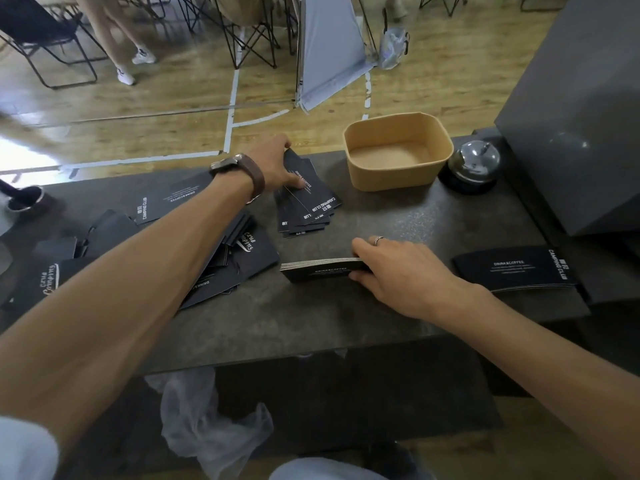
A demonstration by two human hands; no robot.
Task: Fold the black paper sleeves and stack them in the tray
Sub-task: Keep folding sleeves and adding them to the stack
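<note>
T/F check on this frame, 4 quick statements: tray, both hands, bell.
1. The tan tray holds no sleeves. True.
2. The right hand rests flat on bare counter. False: its fingers grip a neat stack of sleeves.
3. The left hand touches the fanned pile of sleeves. True.
4. The service bell stands left of the tray. False: it stands to the tray's right.

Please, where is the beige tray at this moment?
In the head view the beige tray stands at the far right part of the dark counter, just left of the silver call bell and right of the fanned sleeves under the left hand.
</note>
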